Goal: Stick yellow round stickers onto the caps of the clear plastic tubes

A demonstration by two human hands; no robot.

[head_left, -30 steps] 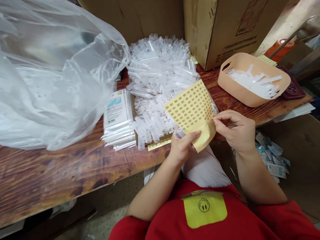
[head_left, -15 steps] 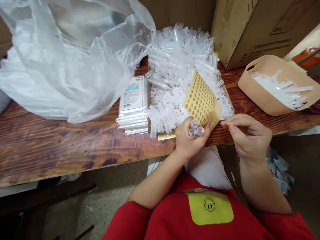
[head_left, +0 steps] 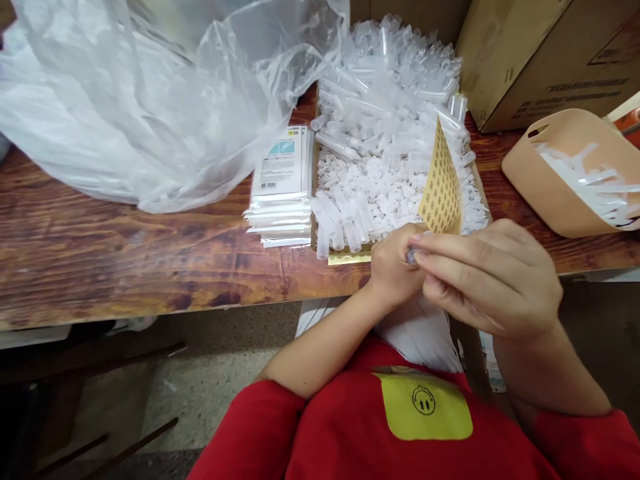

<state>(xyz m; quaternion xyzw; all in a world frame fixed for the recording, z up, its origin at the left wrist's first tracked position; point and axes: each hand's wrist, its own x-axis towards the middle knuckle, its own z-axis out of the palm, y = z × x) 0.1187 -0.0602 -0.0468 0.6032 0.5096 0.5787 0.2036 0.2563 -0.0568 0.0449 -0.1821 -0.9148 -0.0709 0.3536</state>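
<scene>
My left hand [head_left: 397, 261] is closed around a small bundle of clear plastic tubes [head_left: 412, 257], with one round end showing beside the thumb. From the same hand rises a yellow sheet of small round stickers [head_left: 441, 190], slightly curled. Over the tube ends lies my right hand [head_left: 495, 280], its thumb and fingertips pinched together; whatever is in the pinch is too small to make out. Most of the bundle is hidden by the right fingers. Just beyond, several frosted tubes [head_left: 345, 217] lie side by side on small white plastic pieces [head_left: 383, 183].
A shallow cardboard tray [head_left: 480, 190] holds the heaped clear tubes [head_left: 385, 87]. To its left are a stack of flat printed packets [head_left: 280, 177] and a large clear plastic bag [head_left: 165, 127]. A peach basket [head_left: 545, 190] with white strips and a cardboard box [head_left: 520, 60] stand right.
My right hand has moved left from beside the sticker sheet onto the tube ends in my left hand. The sheet has turned more edge-on. The camera view has shifted slightly.
</scene>
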